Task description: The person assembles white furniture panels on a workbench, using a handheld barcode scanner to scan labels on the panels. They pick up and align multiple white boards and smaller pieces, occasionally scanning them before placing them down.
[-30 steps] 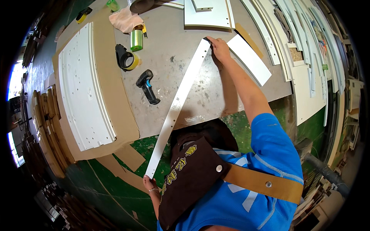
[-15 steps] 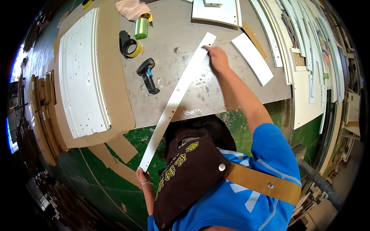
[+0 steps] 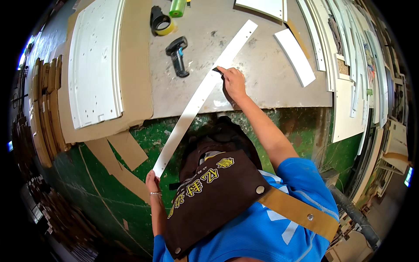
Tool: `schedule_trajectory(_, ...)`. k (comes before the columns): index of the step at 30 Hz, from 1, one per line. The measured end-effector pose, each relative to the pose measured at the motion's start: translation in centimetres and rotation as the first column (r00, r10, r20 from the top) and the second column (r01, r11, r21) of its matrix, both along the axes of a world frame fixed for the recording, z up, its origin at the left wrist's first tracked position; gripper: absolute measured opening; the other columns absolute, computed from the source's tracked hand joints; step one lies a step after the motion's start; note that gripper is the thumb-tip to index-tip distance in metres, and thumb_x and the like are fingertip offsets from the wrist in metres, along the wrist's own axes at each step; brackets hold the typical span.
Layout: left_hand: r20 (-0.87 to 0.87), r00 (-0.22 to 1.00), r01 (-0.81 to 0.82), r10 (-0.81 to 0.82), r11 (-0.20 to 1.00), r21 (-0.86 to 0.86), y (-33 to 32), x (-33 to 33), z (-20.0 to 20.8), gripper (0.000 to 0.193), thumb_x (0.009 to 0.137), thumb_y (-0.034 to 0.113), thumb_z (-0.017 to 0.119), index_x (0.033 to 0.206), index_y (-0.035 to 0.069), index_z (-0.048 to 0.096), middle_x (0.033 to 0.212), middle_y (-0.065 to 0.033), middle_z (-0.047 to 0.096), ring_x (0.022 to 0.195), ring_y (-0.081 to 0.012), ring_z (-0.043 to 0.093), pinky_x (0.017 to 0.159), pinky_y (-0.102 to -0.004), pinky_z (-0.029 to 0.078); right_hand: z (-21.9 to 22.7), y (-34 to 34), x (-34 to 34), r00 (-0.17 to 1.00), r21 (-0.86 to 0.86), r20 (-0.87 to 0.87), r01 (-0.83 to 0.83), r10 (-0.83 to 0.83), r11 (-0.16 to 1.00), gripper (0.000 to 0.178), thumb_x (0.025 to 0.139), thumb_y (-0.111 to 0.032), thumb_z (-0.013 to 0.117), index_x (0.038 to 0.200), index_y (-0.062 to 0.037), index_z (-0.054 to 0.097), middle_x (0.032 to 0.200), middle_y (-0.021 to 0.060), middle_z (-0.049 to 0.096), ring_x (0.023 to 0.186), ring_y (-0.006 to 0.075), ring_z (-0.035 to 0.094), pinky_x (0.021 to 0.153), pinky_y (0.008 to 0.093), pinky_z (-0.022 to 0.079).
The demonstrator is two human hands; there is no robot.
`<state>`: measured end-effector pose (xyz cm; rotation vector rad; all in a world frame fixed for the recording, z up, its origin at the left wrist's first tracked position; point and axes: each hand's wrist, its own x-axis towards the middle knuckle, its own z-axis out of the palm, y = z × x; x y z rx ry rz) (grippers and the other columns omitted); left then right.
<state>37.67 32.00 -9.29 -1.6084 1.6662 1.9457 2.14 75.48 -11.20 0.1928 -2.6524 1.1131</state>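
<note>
Gripping edges suits the likely light, stiff strip (image 3: 187, 115); left hand (image 3: 152, 181) pinches its end, right hand (image 3: 234, 83) a dark piece (image 3: 216, 70).

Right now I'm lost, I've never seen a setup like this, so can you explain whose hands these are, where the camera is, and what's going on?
There is no machine: these are a person's two bare hands. The view comes from a wide fisheye camera on the person's head, looking down, so straight edges bend near the rim. Picture left is the person's left.

The left hand holds the near end of a long white strip. The right hand holds a small dark thing against it; I can't tell what that is.

On the table are a black tool, a tape dispenser and a green roll. White panels lie on cardboard at left, and a short white board at right.
</note>
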Motion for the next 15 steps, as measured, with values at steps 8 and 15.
schedule_trajectory(8,-0.155,0.935,0.348,-0.32,0.913,0.212,-2.7,-1.6,-0.4,0.027,0.088,0.021,0.059,0.105,0.0,0.063,0.092,-0.0026,0.063,0.082,-0.0113,0.058,0.074,-0.0246,0.046,1.1,-9.4,11.0,0.994,0.048,0.028,-0.102,0.101,0.994,0.042,0.075,0.004,0.056,0.109,-0.019,0.066,0.076,0.0055,0.055,0.076,0.0261,0.052,0.07,0.0365,0.041)
schedule_trajectory(15,-0.249,0.898,0.428,-0.363,0.852,0.303,-4.7,-1.0,-3.7,0.027,0.09,0.021,0.057,0.105,-0.002,0.061,0.098,-0.0066,0.063,0.091,-0.0147,0.059,0.082,-0.0286,0.046,1.7,-18.7,22.0,0.974,0.092,0.078,-0.219,0.212,0.971,0.049,0.071,0.004,0.053,0.111,-0.0215,0.064,0.08,0.0059,0.053,0.078,0.0272,0.05,0.07,0.0386,0.04)
